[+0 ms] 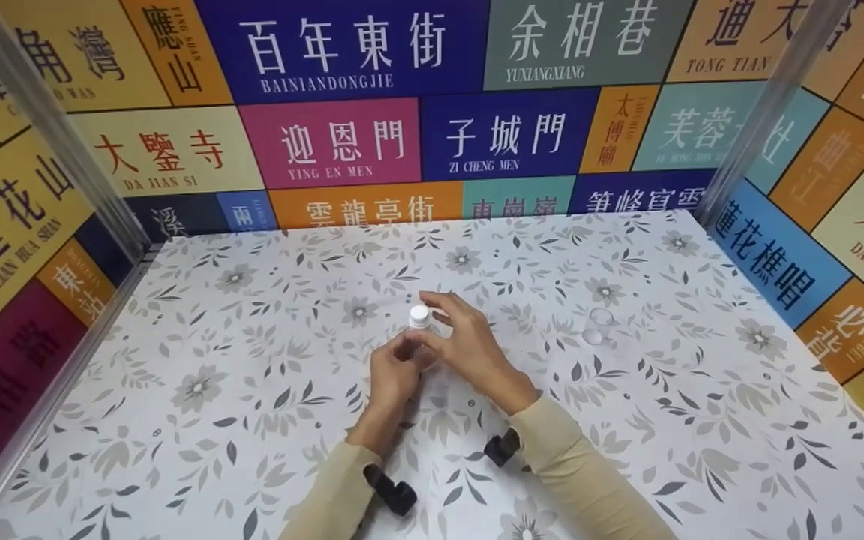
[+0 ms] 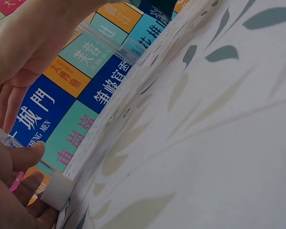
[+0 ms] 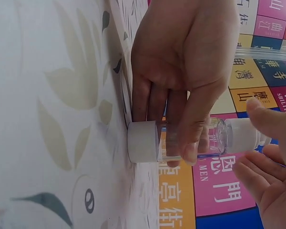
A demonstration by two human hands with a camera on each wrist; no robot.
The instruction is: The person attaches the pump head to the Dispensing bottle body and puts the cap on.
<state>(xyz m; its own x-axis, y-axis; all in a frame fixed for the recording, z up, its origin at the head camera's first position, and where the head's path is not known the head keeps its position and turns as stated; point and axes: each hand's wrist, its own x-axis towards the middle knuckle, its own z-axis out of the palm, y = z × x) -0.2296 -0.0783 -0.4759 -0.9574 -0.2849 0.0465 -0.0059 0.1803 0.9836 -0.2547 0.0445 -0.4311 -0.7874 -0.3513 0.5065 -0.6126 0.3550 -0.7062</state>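
Observation:
A small clear bottle [image 3: 169,138] with a white cap [image 1: 419,312] stands upright on its white base [image 3: 143,141]. My left hand [image 1: 396,367] grips the clear body low down, its thumb pressed on the near side. In the left wrist view the left hand [image 2: 16,176] wraps the bottle above the white base [image 2: 58,191]. My right hand [image 1: 469,337] is around the cap, thumb on one side and fingers on the other. In the right wrist view the right hand's fingers [image 3: 257,176] are spread loosely beside the cap [image 3: 242,135], with a slight gap showing.
A clear cup [image 1: 598,327] stands on the table to the right of the hands. The table's floral cover [image 1: 199,390] surrounds the bottle. Walls of coloured signs [image 1: 342,52] rise behind and at both sides, with metal posts [image 1: 762,112] at the corners.

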